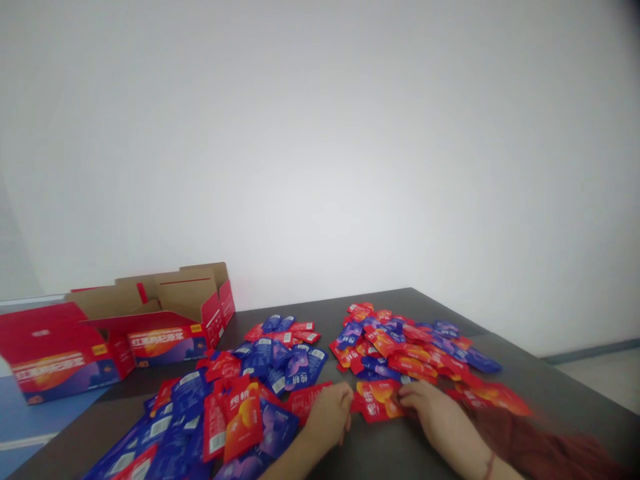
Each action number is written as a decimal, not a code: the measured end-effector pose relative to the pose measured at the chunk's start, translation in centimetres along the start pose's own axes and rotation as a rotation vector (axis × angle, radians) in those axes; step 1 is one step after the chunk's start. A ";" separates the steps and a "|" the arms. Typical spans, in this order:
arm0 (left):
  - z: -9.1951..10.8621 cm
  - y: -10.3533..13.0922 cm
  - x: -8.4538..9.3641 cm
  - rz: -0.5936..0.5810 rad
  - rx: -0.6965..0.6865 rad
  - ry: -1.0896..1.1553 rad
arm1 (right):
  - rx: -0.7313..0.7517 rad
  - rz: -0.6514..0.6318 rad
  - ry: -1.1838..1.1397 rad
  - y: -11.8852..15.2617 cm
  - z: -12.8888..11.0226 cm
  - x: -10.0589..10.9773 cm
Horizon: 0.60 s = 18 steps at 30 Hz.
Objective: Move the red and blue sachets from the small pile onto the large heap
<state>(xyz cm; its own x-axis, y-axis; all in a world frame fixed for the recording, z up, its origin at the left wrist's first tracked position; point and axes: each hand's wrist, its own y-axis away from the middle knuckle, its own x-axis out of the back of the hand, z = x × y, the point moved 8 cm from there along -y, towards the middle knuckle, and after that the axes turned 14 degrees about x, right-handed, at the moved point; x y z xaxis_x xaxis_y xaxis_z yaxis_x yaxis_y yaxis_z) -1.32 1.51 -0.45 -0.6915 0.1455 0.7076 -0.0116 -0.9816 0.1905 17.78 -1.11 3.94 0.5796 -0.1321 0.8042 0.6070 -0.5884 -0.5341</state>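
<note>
Dark tabletop (390, 447) bears a red, orange-printed packet (377, 400) between the curled left hand (331, 412) and right hand (434, 412); I cannot tell their grip.

Single head-worn view, looking forward and slightly down over table (380, 447) toward wall (320, 147).

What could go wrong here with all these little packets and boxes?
The sleeve on the right arm is close beside red packets and might drag some along. The right-hand heap is loosely stacked, so a nudge from the right hand could make packets slide. The leftmost box seems to sit at the edge of the table, so a bump might tip it off.
</note>
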 end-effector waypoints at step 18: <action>3.6 4.2 0.3 -0.023 -0.386 -0.435 | 0.044 -0.157 -0.060 -1.0 -3.8 -2.0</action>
<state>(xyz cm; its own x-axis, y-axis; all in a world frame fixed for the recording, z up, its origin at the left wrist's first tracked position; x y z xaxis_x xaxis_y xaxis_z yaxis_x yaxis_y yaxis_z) 1.03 -2.17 2.96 -0.3288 0.1242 0.9362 -0.3415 -0.9399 0.0047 13.97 -3.28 3.87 0.5065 0.0078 0.8622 0.7150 -0.5627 -0.4149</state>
